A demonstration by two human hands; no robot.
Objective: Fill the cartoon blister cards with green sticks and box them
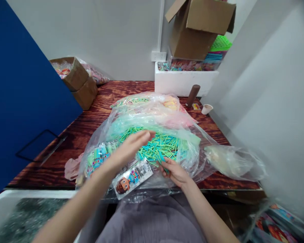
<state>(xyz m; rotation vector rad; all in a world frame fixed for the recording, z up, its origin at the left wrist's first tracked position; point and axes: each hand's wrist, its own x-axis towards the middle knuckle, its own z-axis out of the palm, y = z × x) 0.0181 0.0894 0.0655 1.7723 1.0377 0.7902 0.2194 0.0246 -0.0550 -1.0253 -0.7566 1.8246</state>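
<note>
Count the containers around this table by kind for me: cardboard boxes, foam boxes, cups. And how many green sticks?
Cardboard boxes: 3
White foam box: 1
Paper cup: 1
Total: 5 containers
Green sticks: too many to count

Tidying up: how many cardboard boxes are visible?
3. Far left, an upper box sits on a lower box; back right, an open box tops a white bin. More may be hidden.

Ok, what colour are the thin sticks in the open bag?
Teal and light green; the sticks show best in the head view.
</note>
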